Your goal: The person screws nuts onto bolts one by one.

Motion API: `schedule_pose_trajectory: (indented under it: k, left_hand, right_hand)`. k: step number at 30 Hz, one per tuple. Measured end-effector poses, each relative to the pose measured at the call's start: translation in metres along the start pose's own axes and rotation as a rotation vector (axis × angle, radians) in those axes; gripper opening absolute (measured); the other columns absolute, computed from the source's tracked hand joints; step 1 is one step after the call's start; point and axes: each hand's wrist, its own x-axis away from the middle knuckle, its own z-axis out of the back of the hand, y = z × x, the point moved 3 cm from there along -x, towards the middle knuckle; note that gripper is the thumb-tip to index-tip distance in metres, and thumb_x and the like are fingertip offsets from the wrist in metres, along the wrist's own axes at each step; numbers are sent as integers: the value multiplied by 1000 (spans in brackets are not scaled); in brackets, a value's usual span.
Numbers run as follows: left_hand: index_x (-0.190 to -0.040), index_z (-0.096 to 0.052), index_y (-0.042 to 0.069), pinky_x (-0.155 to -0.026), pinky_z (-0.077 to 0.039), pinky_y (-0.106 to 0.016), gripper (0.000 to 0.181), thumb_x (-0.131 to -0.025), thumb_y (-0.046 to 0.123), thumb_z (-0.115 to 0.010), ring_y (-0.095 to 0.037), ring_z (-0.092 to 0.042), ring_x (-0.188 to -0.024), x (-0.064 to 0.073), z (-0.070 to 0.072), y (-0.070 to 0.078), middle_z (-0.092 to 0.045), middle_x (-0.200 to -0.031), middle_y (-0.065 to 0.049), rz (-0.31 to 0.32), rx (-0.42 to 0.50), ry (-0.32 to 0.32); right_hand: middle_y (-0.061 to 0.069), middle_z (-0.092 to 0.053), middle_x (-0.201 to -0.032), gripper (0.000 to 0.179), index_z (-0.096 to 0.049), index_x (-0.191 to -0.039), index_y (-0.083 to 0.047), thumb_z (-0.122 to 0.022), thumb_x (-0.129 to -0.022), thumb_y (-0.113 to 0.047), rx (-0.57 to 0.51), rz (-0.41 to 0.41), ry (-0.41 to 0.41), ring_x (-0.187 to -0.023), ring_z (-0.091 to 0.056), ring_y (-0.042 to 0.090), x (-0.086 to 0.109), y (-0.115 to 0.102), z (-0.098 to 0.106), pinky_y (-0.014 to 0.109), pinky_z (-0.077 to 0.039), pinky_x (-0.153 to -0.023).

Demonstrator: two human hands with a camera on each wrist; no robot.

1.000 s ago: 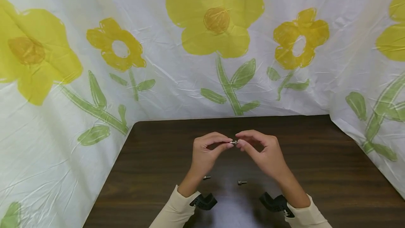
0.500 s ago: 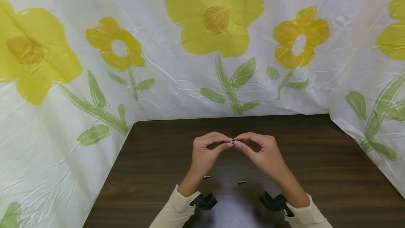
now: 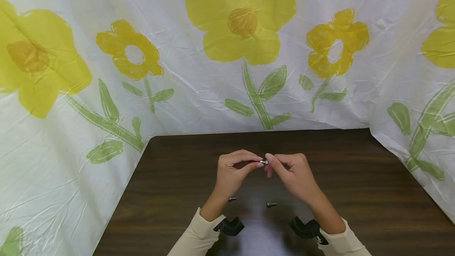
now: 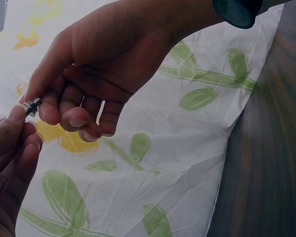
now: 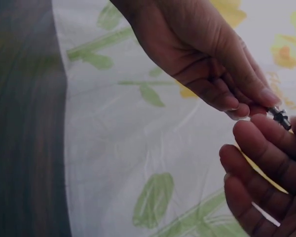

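My left hand (image 3: 232,171) pinches a small metal bolt (image 3: 264,162) between thumb and index finger above the table. The bolt (image 4: 31,106) carries a wider ring, a nut or washer, partway along, and its far end points toward the other hand. In the right wrist view, the bolt (image 5: 280,117) shows a bare end beyond the left thumb. My right hand (image 3: 289,175) is right beside that end, its thumb raised and its fingertips lower. The fingers of the right hand (image 5: 261,168) lie spread and loosely bent; whether one touches the bolt cannot be told.
Two more small bolts lie on the dark wood table (image 3: 170,177): one bolt (image 3: 271,204) between the forearms, another bolt (image 3: 232,199) beside the left wrist, partly hidden. A white curtain (image 3: 199,102) with yellow flowers hangs behind the table and at its sides.
The right hand's thumb and index finger, together at the bolt half a second ago, have slid past each other, thumb upward and fingers downward. The left hand keeps its pinch almost in place.
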Motion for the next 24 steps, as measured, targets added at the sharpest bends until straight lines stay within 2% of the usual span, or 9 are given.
schedule_pose_trajectory:
  k: [3,6,7,10,13,17,24]
  left_hand:
    - [-91,-77,-4,-67,-62,-40,11,-80,-7,-80,-21,-72,-79,1,0,0,-74,-85,-16,1,-9,3]
    - [-90,-77,-3,-66,-61,-37,11,-80,-7,-80,-21,-72,-78,1,1,0,-75,-85,-15,-2,-24,16]
    - [-90,-77,-3,-65,-61,-37,11,-80,-7,-81,-21,-72,-78,1,1,0,-75,-85,-15,-3,-29,20]
    - [-90,-78,-2,-65,-61,-38,11,-80,-6,-81,-21,-72,-78,1,2,0,-75,-85,-14,-1,-32,25]
    - [-90,-77,-2,-66,-62,-41,11,-80,-5,-81,-22,-72,-79,1,2,0,-75,-86,-15,5,-22,21]
    - [-90,-77,-4,-67,-62,-43,11,-80,-7,-81,-22,-73,-80,1,2,-1,-75,-86,-16,8,-4,15]
    - [-90,-77,-6,-67,-62,-43,11,-80,-9,-80,-22,-73,-80,0,2,0,-74,-86,-17,-1,8,9]
  right_hand:
    - [-13,-69,-67,32,-74,-77,-21,-61,-102,-6,-13,-17,1,-55,-58,10,1,1,2,21,-43,-48]
    - [-6,-74,-79,18,-76,-94,-14,-66,-97,1,-43,26,1,-65,-68,13,1,2,6,23,-55,-60]
    - [-3,-75,-83,17,-76,-99,-12,-70,-94,3,-53,49,1,-70,-70,14,1,2,7,25,-57,-64]
    - [1,-76,-92,32,-75,-110,-9,-78,-83,9,-62,124,6,-74,-71,13,1,1,11,23,-57,-67]
    - [4,-77,-95,37,-76,-109,-6,-81,-77,12,-71,192,5,-76,-71,12,0,0,12,21,-57,-67]
    - [7,-77,-97,37,-77,-106,-4,-81,-75,16,-92,247,-10,-78,-70,13,-1,-2,10,20,-56,-67]
    - [2,-77,-97,31,-78,-104,-10,-80,-80,11,-63,198,-26,-79,-70,11,-2,1,9,20,-55,-67]
